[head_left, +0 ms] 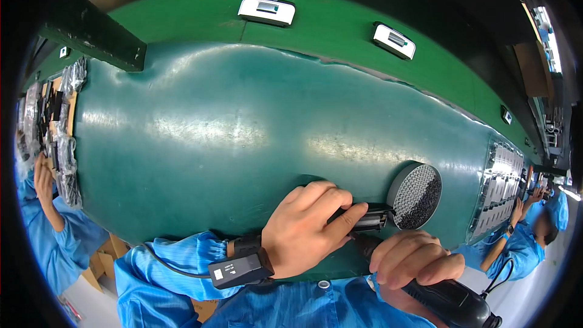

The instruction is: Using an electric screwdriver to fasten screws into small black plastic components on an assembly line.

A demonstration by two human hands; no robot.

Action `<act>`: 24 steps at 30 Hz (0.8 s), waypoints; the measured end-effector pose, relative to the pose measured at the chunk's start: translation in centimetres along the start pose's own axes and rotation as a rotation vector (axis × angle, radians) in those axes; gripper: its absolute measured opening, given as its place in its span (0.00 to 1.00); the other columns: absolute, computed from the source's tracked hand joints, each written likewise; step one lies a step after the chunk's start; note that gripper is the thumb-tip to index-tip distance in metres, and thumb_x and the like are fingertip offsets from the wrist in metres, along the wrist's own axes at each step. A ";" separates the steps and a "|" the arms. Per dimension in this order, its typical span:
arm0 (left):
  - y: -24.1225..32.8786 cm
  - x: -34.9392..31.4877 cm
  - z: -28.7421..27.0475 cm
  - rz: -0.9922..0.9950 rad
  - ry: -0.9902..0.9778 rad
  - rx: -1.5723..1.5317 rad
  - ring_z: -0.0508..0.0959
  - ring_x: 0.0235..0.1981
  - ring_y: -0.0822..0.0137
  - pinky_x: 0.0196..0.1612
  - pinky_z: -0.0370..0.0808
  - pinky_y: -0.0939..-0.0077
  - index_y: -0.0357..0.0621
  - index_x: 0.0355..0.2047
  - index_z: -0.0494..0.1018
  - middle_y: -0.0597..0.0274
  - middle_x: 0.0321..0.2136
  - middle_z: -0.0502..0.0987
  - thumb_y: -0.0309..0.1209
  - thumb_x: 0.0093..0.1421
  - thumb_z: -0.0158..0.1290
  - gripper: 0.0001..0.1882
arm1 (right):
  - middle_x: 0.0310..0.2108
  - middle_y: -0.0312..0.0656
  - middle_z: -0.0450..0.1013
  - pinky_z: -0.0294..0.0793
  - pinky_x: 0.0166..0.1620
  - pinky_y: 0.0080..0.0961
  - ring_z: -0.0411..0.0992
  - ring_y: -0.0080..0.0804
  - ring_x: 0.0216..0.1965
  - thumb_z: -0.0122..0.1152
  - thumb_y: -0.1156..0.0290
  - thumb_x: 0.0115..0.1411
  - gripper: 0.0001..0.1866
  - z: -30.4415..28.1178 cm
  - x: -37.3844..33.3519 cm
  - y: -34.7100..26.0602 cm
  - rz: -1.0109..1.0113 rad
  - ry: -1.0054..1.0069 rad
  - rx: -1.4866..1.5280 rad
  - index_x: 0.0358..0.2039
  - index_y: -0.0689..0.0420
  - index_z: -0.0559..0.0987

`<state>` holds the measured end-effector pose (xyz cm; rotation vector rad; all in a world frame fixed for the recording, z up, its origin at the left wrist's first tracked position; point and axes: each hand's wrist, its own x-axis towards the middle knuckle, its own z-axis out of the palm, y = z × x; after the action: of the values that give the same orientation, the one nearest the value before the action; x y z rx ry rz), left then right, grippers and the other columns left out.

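My left hand (pixel 308 226) is closed around a small black device (pixel 371 218) with a greyish panel, keeping it low over the near part of the bench; the fingers hide much of it. In my right hand (pixel 416 259) is a black electric screwdriver (pixel 452 301), its tip end pointing left toward the near side of the device. Whether the tip touches the device I cannot tell. Just beyond the device, a tilted round grey screw tray (pixel 399 183) has a dimpled inside with many small black screws (pixel 423 206) gathered on its right side.
The bench top has a green mat (pixel 200 109). Beyond it, white-and-black devices (pixel 267 11) stand spaced along a green belt. A dark post (pixel 97 33) juts in at far left. Clear plastic trays (pixel 499 188) lie at right, bagged parts (pixel 65 140) at left. Co-workers sit on both sides.
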<state>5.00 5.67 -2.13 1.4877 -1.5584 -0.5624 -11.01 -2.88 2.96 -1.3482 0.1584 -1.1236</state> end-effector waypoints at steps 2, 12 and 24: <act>0.0 0.0 0.1 0.001 -0.002 0.004 0.77 0.46 0.55 0.45 0.79 0.60 0.42 0.48 0.84 0.60 0.45 0.76 0.27 0.34 0.73 0.34 | 0.25 0.44 0.75 0.80 0.20 0.35 0.76 0.37 0.20 0.63 0.36 0.66 0.33 0.0 0.0 -0.1 0.024 -0.001 -0.002 0.40 0.57 0.68; 0.2 0.7 -0.3 0.061 -0.034 0.043 0.77 0.47 0.53 0.48 0.79 0.58 0.41 0.50 0.84 0.59 0.45 0.77 0.28 0.35 0.72 0.35 | 0.23 0.49 0.77 0.79 0.24 0.38 0.76 0.41 0.19 0.64 0.73 0.67 0.09 0.0 0.5 0.8 -0.006 -0.008 0.114 0.36 0.66 0.75; -4.9 10.9 -6.3 0.094 0.147 0.449 0.79 0.46 0.44 0.52 0.76 0.53 0.37 0.52 0.80 0.49 0.45 0.83 0.37 0.52 0.70 0.29 | 0.26 0.45 0.72 0.75 0.23 0.37 0.71 0.38 0.20 0.55 0.21 0.60 0.44 -8.0 2.6 -4.7 -0.205 0.247 0.113 0.44 0.57 0.68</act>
<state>14.11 -4.03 0.11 1.7271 -1.6971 -0.0421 -17.59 -9.35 5.70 -1.1415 0.1360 -1.4510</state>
